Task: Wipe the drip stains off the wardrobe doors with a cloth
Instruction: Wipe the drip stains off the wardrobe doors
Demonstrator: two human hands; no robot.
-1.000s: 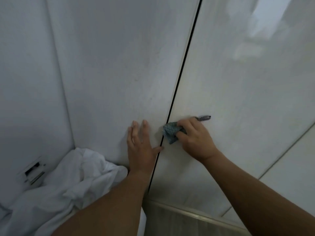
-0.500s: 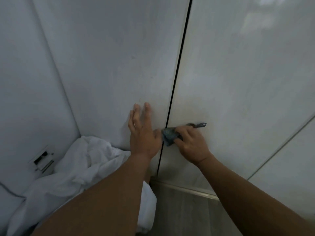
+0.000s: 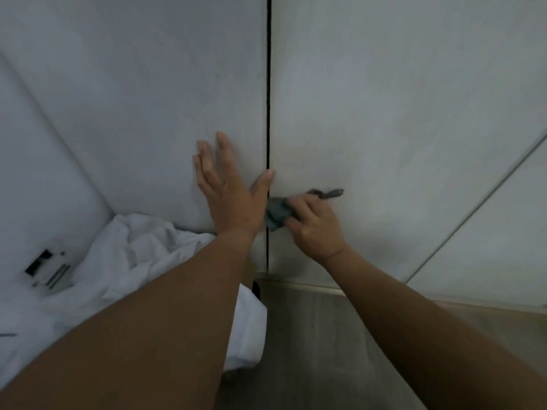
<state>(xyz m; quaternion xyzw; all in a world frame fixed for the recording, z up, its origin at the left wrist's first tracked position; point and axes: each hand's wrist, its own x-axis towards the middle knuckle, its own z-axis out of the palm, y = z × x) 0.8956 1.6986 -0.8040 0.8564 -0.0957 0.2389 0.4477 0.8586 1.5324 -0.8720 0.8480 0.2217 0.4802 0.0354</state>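
One crumpled sheet [image 3: 133, 261]; left hand [image 3: 232, 199] beside cloth [image 3: 276, 216].

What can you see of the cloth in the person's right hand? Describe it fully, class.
The cloth is small, grey-blue and looks like soft woven fabric. It is crumpled into a wad, with a thin twisted tail poking out to the right. The right hand holds it in a curled grip and presses it on the right wardrobe door, low down, its left edge at the dark gap between doors. The left hand lies close beside it; contact is unclear.
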